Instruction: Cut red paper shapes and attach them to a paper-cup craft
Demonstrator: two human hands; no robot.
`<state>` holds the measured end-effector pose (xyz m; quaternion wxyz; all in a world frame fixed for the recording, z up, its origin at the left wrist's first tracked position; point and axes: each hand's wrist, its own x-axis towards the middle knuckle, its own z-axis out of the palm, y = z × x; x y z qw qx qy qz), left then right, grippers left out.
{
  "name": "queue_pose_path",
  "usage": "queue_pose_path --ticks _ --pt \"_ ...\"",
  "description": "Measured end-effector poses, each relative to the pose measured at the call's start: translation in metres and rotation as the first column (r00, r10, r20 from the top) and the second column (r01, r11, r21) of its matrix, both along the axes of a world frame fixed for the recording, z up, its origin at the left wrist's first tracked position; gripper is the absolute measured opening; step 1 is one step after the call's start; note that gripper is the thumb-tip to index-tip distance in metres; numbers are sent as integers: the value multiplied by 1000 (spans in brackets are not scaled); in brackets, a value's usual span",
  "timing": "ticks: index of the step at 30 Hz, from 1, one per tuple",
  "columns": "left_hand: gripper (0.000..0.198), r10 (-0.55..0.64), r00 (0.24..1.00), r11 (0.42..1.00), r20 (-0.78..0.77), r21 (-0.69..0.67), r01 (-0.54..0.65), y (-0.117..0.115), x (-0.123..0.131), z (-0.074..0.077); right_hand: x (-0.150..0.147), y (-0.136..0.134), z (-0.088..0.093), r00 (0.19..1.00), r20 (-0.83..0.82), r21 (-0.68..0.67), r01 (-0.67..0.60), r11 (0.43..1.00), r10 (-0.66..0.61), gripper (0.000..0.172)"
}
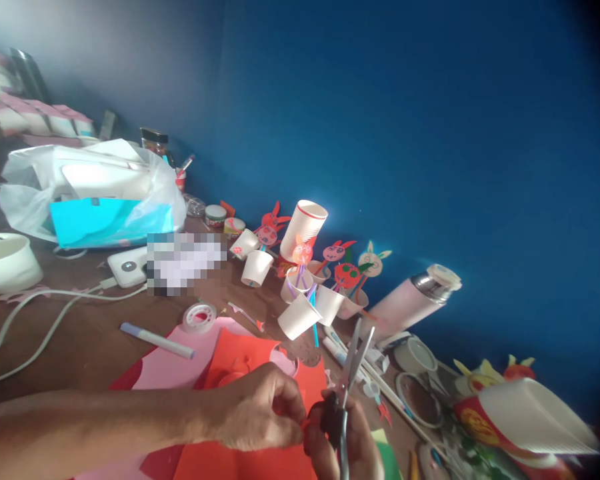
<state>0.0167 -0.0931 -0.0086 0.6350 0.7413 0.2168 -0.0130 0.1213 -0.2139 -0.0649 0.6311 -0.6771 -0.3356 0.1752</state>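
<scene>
My right hand (357, 443) is closed around the handles of a pair of scissors (351, 375), whose blades point up and stand slightly apart. My left hand (263, 410) is closed in a pinch close beside it. A small piece of red paper (307, 423) shows at the left fingertips, touching or nearly touching the right hand's fingers. Under both hands lie sheets of red paper (245, 350) with cut-out gaps, on top of pink paper (167, 367).
A marker (157, 341) and a tape roll (200, 317) lie at the left. Behind stand paper cups (299, 316) with paper animal faces on straws. A thermos (410, 303) leans at the right. A plastic bag (167, 180) and white cables (65, 293) are farther left.
</scene>
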Motion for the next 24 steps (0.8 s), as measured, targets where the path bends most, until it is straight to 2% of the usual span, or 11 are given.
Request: queue_pose_path --ticks 4,8,18,24 --pt "16 44 999 997 -1 61 -44 -3 1 7 -2 2 6 999 -49 24 -7 1000 8 35" --pt "11 59 998 995 11 78 -60 -4 4 10 1 1 13 995 -88 -36 -54 998 50 32" --pt "14 118 993 992 28 -39 -117 -6 7 -7 -1 0 20 990 -139 -70 -37 997 27 31" --pt "16 99 994 994 55 -57 -96 -5 8 -7 -4 2 22 985 -173 -45 -6 999 -2 29"
